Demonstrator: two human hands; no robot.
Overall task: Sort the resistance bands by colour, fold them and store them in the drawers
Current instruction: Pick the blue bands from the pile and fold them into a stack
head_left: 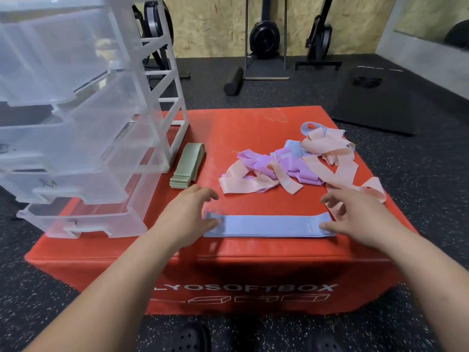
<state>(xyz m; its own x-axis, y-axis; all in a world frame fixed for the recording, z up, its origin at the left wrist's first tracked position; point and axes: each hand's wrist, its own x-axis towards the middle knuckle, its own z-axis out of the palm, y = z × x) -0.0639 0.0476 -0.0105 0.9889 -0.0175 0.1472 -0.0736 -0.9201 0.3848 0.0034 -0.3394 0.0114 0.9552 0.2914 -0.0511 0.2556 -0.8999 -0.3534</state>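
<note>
Head view: flat pale-blue fabric resistance band [269, 226] lies at 6 o'clock on the red padded box [253, 128]. Your left hand [187, 214] and right hand [355, 214] press its ends, fingers spread, gripping nothing. Square the edges, then fold end to end.

Left side: clear plastic drawer tower [76, 128], drawers pulled out, blocks it.
Far right: tangled heap of pink, purple and blue bands [299, 163].
Centre: bare red padded box top [241, 128], passable.
</note>
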